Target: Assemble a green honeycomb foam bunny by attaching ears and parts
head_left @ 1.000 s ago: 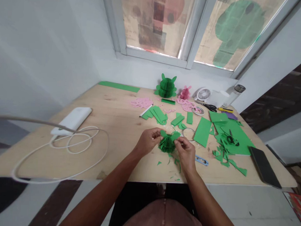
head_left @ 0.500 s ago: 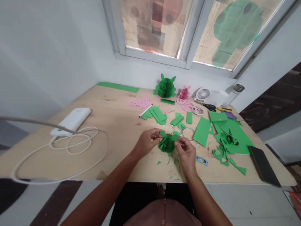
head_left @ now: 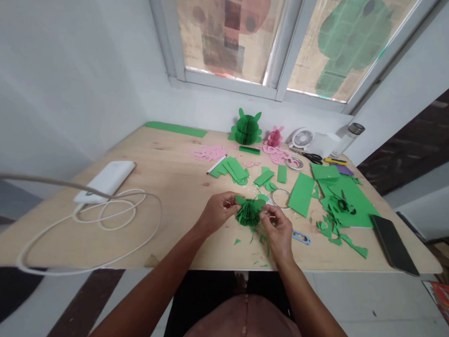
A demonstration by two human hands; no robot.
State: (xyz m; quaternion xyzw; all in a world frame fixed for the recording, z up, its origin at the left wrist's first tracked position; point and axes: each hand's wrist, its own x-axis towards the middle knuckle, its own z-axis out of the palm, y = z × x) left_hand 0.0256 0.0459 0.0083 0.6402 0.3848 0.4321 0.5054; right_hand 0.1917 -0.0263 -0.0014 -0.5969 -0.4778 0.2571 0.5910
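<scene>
A small green pleated paper figure (head_left: 248,213) with two rounded flaps on top is held just above the table near its front edge. My left hand (head_left: 221,213) pinches its left side, at the left flap. On the other side, my right hand (head_left: 276,227) grips it near the right flap, thumb and fingertips together. Small green scraps (head_left: 261,238) lie below it. A larger green honeycomb figure (head_left: 248,129) and a small pink one (head_left: 274,137) stand against the back wall.
Green sheets (head_left: 301,195), scissors (head_left: 345,205), a blue cutter (head_left: 301,237) and a dark phone (head_left: 394,244) lie to the right. Pink scraps (head_left: 209,152) and a fan (head_left: 302,138) are at the back. A white power bank (head_left: 105,181) with a looped cable is at left.
The camera view has shifted slightly. Both hands keep their hold on the green pleated figure, which has tilted a little.
</scene>
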